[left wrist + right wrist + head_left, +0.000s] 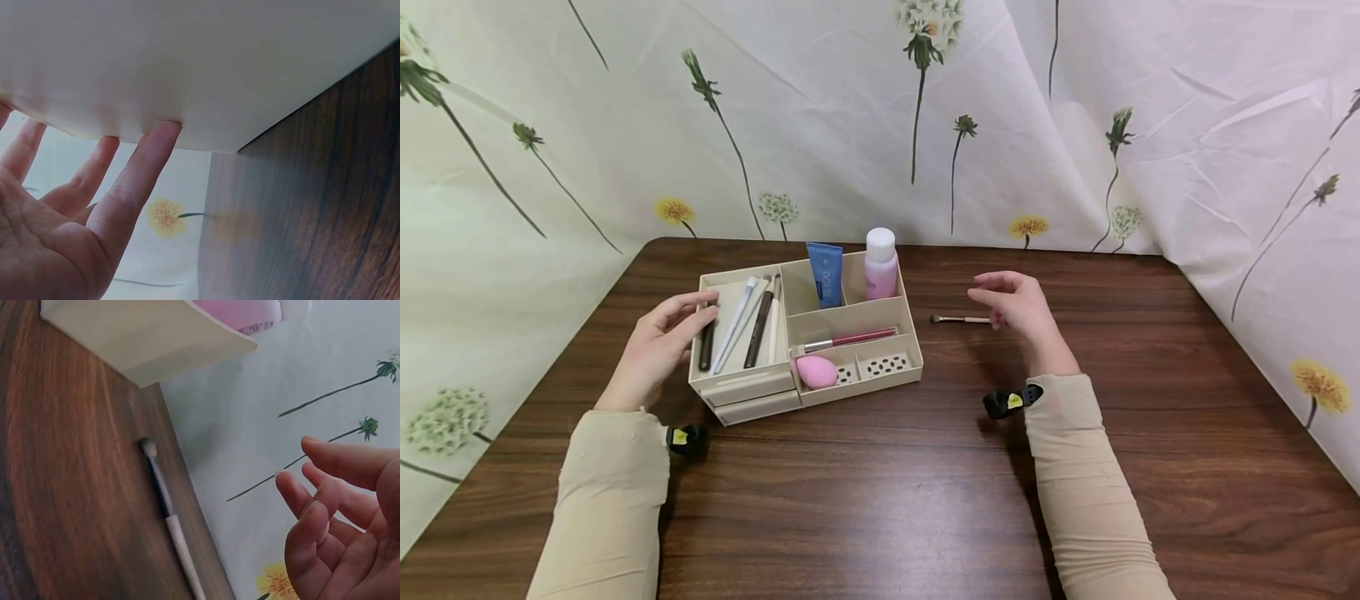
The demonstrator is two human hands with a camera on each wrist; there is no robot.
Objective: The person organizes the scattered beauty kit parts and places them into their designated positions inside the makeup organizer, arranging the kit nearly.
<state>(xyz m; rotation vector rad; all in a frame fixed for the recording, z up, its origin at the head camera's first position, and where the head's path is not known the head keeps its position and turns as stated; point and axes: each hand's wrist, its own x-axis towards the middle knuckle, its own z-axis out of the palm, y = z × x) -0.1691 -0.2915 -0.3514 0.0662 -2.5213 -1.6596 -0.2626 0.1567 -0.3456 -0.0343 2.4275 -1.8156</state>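
A cream makeup organizer (745, 387) stands on the table, its left tray holding several slim pens and brushes. My left hand (658, 342) rests against the organizer's left side, some fingertips at its top edge near a black pen (707, 346). In the left wrist view, extended fingers (134, 181) touch the organizer's smooth outer wall (206, 69). To the right of the organizer, a small makeup brush (955, 319) with a pale handle lies on the wood. Above its handle end is my right hand (1018, 308), fingers loosely bent and holding nothing. The right wrist view shows the brush (169, 509) apart from the fingers.
In the organizer's back compartments stand a blue tube (827, 275) and a pink bottle with a white cap (881, 267). A dark pink-handled brush (857, 337) and a pink sponge (816, 372) lie in front. A floral cloth (850, 125) hangs behind the table (880, 500).
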